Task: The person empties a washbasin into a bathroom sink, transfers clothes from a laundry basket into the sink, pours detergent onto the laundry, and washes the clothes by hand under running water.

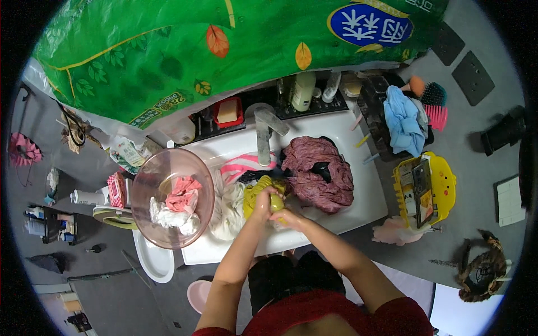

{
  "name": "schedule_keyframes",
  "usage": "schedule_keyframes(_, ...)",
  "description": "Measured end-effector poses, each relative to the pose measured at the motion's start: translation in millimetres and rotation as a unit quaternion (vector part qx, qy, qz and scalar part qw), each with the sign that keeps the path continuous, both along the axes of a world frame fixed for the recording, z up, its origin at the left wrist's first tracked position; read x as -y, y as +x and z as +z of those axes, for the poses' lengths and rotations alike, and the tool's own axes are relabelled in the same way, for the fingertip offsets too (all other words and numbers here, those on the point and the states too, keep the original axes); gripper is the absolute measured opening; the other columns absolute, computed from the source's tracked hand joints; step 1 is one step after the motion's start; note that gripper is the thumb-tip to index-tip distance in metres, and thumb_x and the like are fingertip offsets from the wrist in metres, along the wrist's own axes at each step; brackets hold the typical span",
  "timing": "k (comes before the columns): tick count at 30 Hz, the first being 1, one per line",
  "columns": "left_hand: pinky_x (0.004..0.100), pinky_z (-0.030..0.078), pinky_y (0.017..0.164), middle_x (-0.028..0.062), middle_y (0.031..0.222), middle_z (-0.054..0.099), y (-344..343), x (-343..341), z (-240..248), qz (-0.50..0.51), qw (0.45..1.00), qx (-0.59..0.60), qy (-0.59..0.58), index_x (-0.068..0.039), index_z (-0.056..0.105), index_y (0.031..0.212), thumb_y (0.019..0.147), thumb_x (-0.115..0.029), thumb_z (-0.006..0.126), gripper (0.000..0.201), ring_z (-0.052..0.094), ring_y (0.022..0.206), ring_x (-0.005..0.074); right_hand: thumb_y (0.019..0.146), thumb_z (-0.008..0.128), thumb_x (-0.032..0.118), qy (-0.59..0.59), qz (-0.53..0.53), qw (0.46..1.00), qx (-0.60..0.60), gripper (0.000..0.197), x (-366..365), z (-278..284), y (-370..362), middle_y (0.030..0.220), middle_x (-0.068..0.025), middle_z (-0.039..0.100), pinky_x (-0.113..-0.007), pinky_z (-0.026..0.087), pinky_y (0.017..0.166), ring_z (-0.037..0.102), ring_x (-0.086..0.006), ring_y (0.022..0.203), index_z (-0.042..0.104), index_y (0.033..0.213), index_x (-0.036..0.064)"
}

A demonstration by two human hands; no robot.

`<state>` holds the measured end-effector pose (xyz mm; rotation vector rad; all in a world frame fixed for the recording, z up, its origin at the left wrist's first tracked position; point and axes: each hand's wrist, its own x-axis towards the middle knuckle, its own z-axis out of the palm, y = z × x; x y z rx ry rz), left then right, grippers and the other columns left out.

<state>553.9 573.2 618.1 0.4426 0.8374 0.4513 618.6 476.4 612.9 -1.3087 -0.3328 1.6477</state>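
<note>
Over the white sink [372, 196], my left hand [263, 206] and my right hand [291, 219] are closed together on a wet yellow-green cloth [255, 193], a bunched part of it showing between them. The grey faucet [263, 140] stands just beyond my hands. Left of the cloth lie white fabric [226, 215] and a pink-and-white striped cloth [246, 166]. A mauve, crumpled garment [336, 187] with dark patches fills the sink's right side. Which kind of garment the yellow-green cloth is, I cannot tell.
A clear pinkish basin [147, 221] with pink and white cloths rests over the sink's left edge. Bottles [303, 92] and a red soap dish [228, 113] line the back ledge. To the right are a yellow basket [445, 193] and a blue cloth [402, 123]. A green package [185, 61] hangs above.
</note>
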Motion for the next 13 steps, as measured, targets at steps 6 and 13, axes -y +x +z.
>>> schedule_keyframes(6, 0.0305, 0.045, 0.06, 0.0088, 0.065, 0.051, -16, -8, 0, -0.117, 0.987, 0.082, -0.079, -0.003, 0.049, 0.065, 0.074, -0.012, 0.048, 0.014, 0.05, 0.061, 0.0206, 0.084, 0.047, 0.023, 0.002, 0.04, 0.845, -0.534, 0.015, 11, -7, -20, 0.054, 0.0015, 0.037, -0.022, 0.025, 0.04, 0.034, -0.008, 0.043, 0.045, 0.073, 0.0122)
schedule_keyframes(13, 0.0273, 0.043, 0.065, 0.0033, 0.062, 0.047, -9, -7, -2, 0.081, 0.934, 0.264, -0.224, -0.008, 0.047, 0.072, 0.078, -0.02, 0.053, 0.015, 0.046, 0.058, 0.0164, 0.074, 0.035, 0.072, -0.032, 0.036, 0.92, -0.388, 0.076, 12, -15, 22, 0.083, -0.0078, 0.059, -0.032, 0.045, 0.053, 0.057, -0.0196, 0.068, 0.044, 0.116, 0.0093)
